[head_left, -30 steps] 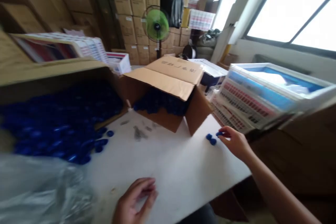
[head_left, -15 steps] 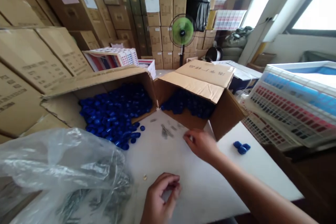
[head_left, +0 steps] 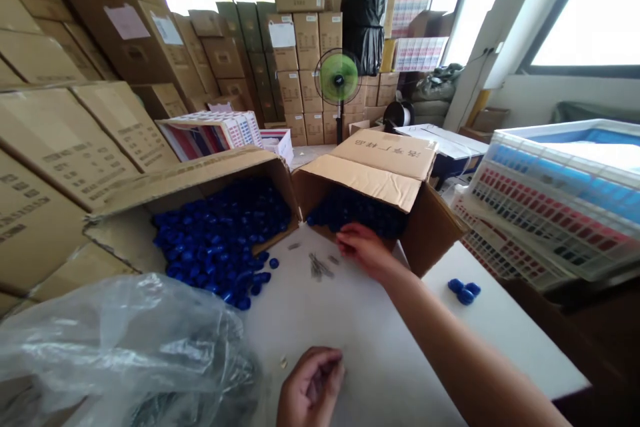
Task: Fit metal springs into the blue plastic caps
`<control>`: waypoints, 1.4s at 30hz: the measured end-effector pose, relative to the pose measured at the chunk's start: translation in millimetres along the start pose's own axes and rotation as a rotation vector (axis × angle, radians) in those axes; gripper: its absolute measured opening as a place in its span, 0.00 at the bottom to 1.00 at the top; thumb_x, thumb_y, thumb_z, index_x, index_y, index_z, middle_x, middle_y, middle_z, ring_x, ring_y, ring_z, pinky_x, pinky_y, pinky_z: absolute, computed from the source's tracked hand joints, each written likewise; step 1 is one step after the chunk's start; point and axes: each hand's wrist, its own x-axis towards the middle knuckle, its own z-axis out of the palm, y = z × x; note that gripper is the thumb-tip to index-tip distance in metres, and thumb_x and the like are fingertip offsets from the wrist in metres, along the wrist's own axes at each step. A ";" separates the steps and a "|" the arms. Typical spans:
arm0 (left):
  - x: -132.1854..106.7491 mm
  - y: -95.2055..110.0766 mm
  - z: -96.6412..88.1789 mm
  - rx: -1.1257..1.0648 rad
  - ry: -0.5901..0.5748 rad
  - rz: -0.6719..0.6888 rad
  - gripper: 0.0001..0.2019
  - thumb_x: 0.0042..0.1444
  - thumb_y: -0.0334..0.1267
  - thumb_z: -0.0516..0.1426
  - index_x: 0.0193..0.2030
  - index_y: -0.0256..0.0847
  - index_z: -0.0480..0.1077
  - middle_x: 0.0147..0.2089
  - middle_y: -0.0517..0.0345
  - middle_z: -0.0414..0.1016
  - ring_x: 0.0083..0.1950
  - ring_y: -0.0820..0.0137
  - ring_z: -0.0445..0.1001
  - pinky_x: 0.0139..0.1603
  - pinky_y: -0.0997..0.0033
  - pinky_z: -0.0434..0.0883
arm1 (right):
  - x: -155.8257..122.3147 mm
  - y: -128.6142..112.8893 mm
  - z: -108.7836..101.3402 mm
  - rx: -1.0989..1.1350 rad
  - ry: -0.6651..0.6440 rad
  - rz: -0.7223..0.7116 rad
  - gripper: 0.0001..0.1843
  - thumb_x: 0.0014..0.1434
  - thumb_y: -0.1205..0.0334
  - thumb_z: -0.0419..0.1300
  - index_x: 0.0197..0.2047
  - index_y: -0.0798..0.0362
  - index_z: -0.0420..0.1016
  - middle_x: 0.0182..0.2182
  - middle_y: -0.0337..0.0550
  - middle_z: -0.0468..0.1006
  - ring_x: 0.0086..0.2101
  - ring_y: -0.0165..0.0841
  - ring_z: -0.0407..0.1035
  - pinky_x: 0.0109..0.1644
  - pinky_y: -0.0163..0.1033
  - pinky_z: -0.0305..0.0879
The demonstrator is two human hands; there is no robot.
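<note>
My right hand (head_left: 363,248) reaches across the white table (head_left: 380,347) to the mouth of a tipped cardboard box (head_left: 380,180) full of blue caps (head_left: 365,210). Its fingers curl down at the box edge, beside a few small metal pieces (head_left: 317,265); what they hold is hidden. My left hand (head_left: 310,387) rests at the near table edge with its fingers curled in a pinch. A second tipped box (head_left: 200,177) on the left spills blue caps (head_left: 220,240) onto the table. Three loose blue caps (head_left: 464,290) lie to the right.
A crumpled clear plastic bag (head_left: 120,353) fills the near left. White and blue crates with colour labels (head_left: 555,200) stand on the right. Stacked cartons (head_left: 65,133) line the left and back wall, with a green fan (head_left: 339,77) behind.
My right hand left the three loose caps at the right and moved left and forward to the mouth of the middle box. My view swung left. The left hand stayed curled near the table edge.
</note>
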 end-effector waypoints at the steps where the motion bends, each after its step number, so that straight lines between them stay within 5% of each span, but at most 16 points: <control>1: 6.8 2.8 0.6 0.024 -0.016 -0.016 0.16 0.50 0.49 0.62 0.38 0.38 0.77 0.39 0.49 0.76 0.41 0.67 0.75 0.44 0.74 0.74 | -13.9 7.3 -4.2 0.019 0.016 0.014 0.27 0.62 0.47 0.50 0.53 0.63 0.62 0.38 0.48 0.71 0.32 0.19 0.64 0.37 0.24 0.62; 4: 33.0 13.1 5.1 0.271 -0.070 0.089 0.13 0.52 0.43 0.61 0.42 0.40 0.76 0.44 0.49 0.75 0.42 0.67 0.74 0.48 0.70 0.72 | -61.8 27.1 -3.2 -0.065 0.043 -0.005 0.22 0.61 0.52 0.52 0.50 0.61 0.65 0.38 0.47 0.70 0.33 0.20 0.63 0.39 0.25 0.61; 7: 45.1 19.8 3.6 0.583 -0.101 0.216 0.06 0.55 0.38 0.57 0.36 0.42 0.75 0.40 0.51 0.75 0.39 0.67 0.73 0.43 0.69 0.70 | -104.7 37.6 4.5 -0.325 -0.068 -0.175 0.15 0.60 0.62 0.53 0.49 0.57 0.70 0.44 0.47 0.68 0.43 0.24 0.62 0.49 0.28 0.62; 11: 8.8 18.5 -25.2 0.931 -0.184 0.473 0.08 0.57 0.33 0.55 0.35 0.44 0.76 0.36 0.52 0.75 0.40 0.67 0.72 0.44 0.68 0.68 | -135.5 45.2 -0.1 -0.508 -0.176 -0.334 0.17 0.61 0.67 0.51 0.52 0.53 0.70 0.49 0.45 0.65 0.50 0.27 0.59 0.56 0.34 0.61; 15: -48.0 17.2 -61.0 1.253 0.180 0.602 0.07 0.54 0.33 0.59 0.40 0.45 0.76 0.36 0.54 0.77 0.38 0.67 0.72 0.45 0.67 0.65 | -147.0 52.9 -2.6 -0.605 -0.222 -0.410 0.16 0.62 0.63 0.51 0.53 0.50 0.69 0.51 0.43 0.63 0.50 0.29 0.58 0.55 0.37 0.62; 18: -65.4 22.9 -70.8 1.335 0.241 0.632 0.08 0.53 0.32 0.61 0.40 0.45 0.75 0.40 0.58 0.79 0.40 0.67 0.72 0.47 0.67 0.64 | -151.0 42.0 15.8 -0.677 -0.264 -0.445 0.17 0.61 0.61 0.54 0.54 0.49 0.70 0.50 0.45 0.64 0.48 0.31 0.59 0.54 0.39 0.62; 23: -53.9 44.7 -68.6 1.248 0.337 0.724 0.07 0.53 0.28 0.60 0.38 0.41 0.74 0.39 0.58 0.78 0.41 0.69 0.71 0.49 0.66 0.64 | -137.4 1.1 80.4 -0.801 -0.402 -0.379 0.19 0.61 0.52 0.55 0.50 0.53 0.72 0.45 0.50 0.66 0.47 0.35 0.60 0.54 0.45 0.61; 28: -36.0 73.2 -82.4 1.337 0.356 0.752 0.08 0.54 0.32 0.61 0.42 0.39 0.74 0.42 0.56 0.77 0.44 0.68 0.70 0.51 0.66 0.65 | -118.2 -11.8 114.2 -0.775 -0.459 -0.271 0.12 0.59 0.61 0.54 0.43 0.57 0.74 0.42 0.49 0.68 0.46 0.33 0.63 0.53 0.42 0.61; 33: 12.1 107.7 -84.5 1.490 0.137 0.624 0.09 0.60 0.33 0.53 0.42 0.41 0.75 0.44 0.54 0.77 0.47 0.66 0.70 0.51 0.65 0.67 | -99.7 -3.7 73.1 -0.232 -0.465 -0.001 0.13 0.57 0.58 0.57 0.42 0.59 0.73 0.37 0.46 0.71 0.38 0.23 0.64 0.47 0.30 0.62; 36: 64.5 120.3 -78.9 1.651 -0.067 0.315 0.11 0.58 0.32 0.52 0.41 0.40 0.76 0.44 0.47 0.77 0.51 0.59 0.70 0.52 0.59 0.67 | -87.4 7.0 33.4 0.365 -0.531 0.259 0.24 0.55 0.53 0.60 0.51 0.58 0.67 0.41 0.45 0.70 0.34 0.19 0.65 0.42 0.28 0.65; 38: 96.3 118.2 -74.7 1.688 -0.105 0.120 0.10 0.55 0.32 0.53 0.39 0.39 0.76 0.45 0.43 0.77 0.52 0.55 0.72 0.51 0.58 0.68 | -83.1 15.8 11.5 0.672 -0.516 0.365 0.30 0.54 0.53 0.61 0.58 0.55 0.61 0.43 0.45 0.68 0.33 0.18 0.65 0.43 0.29 0.67; 40: 117.9 108.4 -71.1 1.692 -0.114 0.039 0.09 0.52 0.31 0.55 0.37 0.35 0.76 0.42 0.39 0.77 0.45 0.53 0.76 0.44 0.58 0.71 | -80.5 23.1 -3.9 0.813 -0.447 0.387 0.31 0.55 0.55 0.58 0.60 0.56 0.58 0.44 0.46 0.68 0.33 0.18 0.65 0.43 0.30 0.67; 42: 129.2 95.5 -69.9 1.694 -0.128 0.010 0.11 0.51 0.29 0.53 0.37 0.34 0.75 0.43 0.37 0.77 0.43 0.51 0.77 0.41 0.56 0.72 | -74.5 26.5 -13.8 0.660 -0.350 0.327 0.29 0.58 0.56 0.52 0.60 0.59 0.58 0.43 0.48 0.69 0.32 0.19 0.65 0.41 0.28 0.66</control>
